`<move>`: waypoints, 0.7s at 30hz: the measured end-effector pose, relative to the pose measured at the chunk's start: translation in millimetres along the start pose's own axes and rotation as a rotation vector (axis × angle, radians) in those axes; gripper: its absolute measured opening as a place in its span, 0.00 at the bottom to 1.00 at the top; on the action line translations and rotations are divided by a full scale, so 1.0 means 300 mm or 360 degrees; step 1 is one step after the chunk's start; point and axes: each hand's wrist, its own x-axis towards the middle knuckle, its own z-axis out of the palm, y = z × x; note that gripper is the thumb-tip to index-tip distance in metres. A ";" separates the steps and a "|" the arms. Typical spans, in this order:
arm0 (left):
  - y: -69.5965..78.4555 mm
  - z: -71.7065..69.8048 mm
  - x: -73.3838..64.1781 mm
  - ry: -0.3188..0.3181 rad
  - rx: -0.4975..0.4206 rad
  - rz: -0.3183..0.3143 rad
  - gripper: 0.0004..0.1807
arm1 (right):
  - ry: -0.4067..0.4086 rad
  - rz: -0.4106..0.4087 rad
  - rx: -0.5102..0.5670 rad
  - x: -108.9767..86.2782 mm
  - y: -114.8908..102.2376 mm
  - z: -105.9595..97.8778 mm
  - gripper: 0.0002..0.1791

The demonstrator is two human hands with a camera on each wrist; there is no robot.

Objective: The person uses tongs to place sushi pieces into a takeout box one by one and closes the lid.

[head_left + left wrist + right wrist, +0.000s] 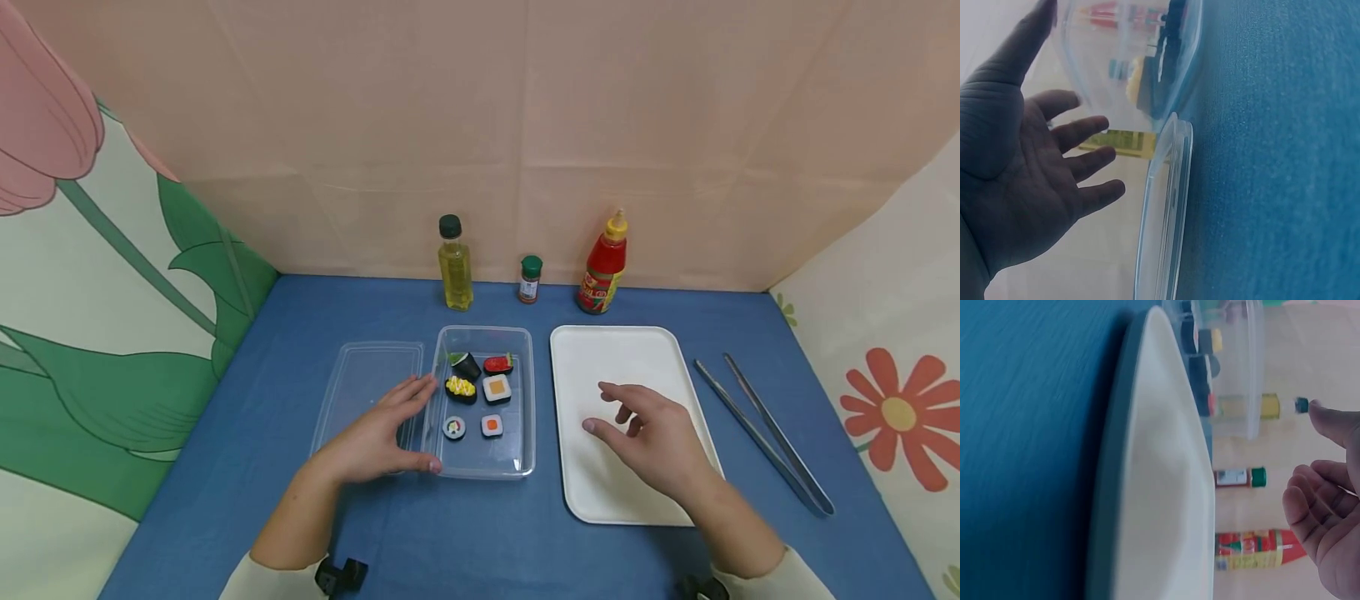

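Observation:
My left hand is at the left side of a clear plastic container, thumb and fingers spread along its rim. In the left wrist view its fingers are apart and grip nothing. Inside the container are several sushi pieces, among them a yellow-topped one, a red-topped one and a dark hand roll. A clear lid lies to the left, partly behind the left hand. Over the white tray hovers my right hand, fingers loosely bent, holding nothing.
Metal tongs lie right of the tray. Along the back stand an oil bottle, a small green-capped spice jar and a red sauce bottle. Cloth walls surround the blue tabletop at the back and sides.

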 end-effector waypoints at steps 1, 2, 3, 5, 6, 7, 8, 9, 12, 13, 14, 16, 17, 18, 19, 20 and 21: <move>0.000 0.000 0.000 0.0000 0.0002 -0.0002 0.64 | -0.0003 -0.0008 0.0011 0.003 -0.006 0.006 0.30; -0.001 0.000 -0.001 0.0001 0.0006 -0.0005 0.64 | -0.0001 -0.0022 0.0023 0.007 -0.013 0.011 0.30; -0.002 0.000 -0.001 0.0001 0.0006 -0.0008 0.64 | -0.0001 -0.0037 0.0039 0.011 -0.019 0.017 0.30; -0.003 0.000 0.000 0.0005 0.0011 -0.0013 0.64 | -0.0014 -0.0048 0.0066 0.019 -0.035 0.025 0.30; -0.004 0.001 0.000 0.0007 0.0011 -0.0013 0.63 | -0.0027 -0.0045 0.0077 0.024 -0.045 0.030 0.30; -0.005 0.001 0.000 0.0010 0.0011 -0.0014 0.63 | -0.0040 -0.0043 0.0094 0.029 -0.056 0.034 0.30; -0.005 0.001 0.001 0.0011 0.0012 -0.0013 0.63 | -0.0052 -0.0041 0.0110 0.033 -0.067 0.039 0.31; -0.004 0.001 0.001 0.0011 0.0009 -0.0013 0.63 | -0.0070 -0.0034 0.0120 0.037 -0.079 0.044 0.31; -0.002 0.000 0.002 0.0008 0.0008 -0.0020 0.64 | -0.0123 -0.0027 0.0150 0.050 -0.114 0.063 0.31; -0.001 -0.001 0.002 0.0007 0.0005 -0.0028 0.64 | -0.0141 -0.0027 0.0161 0.053 -0.125 0.069 0.31; -0.001 -0.003 0.002 0.0007 0.0005 -0.0032 0.64 | -0.0157 -0.0029 0.0166 0.057 -0.135 0.075 0.31; 0.000 -0.006 -0.001 0.0006 0.0000 -0.0046 0.63 | -0.0192 -0.0028 0.0189 0.063 -0.159 0.085 0.32; -0.003 -0.006 -0.003 0.0010 -0.0001 -0.0049 0.63 | -0.0209 -0.0028 0.0197 0.066 -0.172 0.090 0.32; -0.004 -0.008 -0.005 0.0017 -0.0008 -0.0052 0.62 | -0.0222 -0.0028 0.0207 0.068 -0.186 0.094 0.32; -0.005 -0.010 -0.008 0.0026 -0.0020 -0.0057 0.61 | -0.0233 -0.0029 0.0219 0.070 -0.200 0.098 0.33; -0.007 -0.011 -0.012 0.0039 -0.0031 -0.0054 0.60 | -0.0242 -0.0033 0.0229 0.073 -0.215 0.103 0.33; -0.011 -0.012 -0.016 0.0056 -0.0036 -0.0043 0.59 | -0.0255 -0.0040 0.0241 0.075 -0.230 0.107 0.33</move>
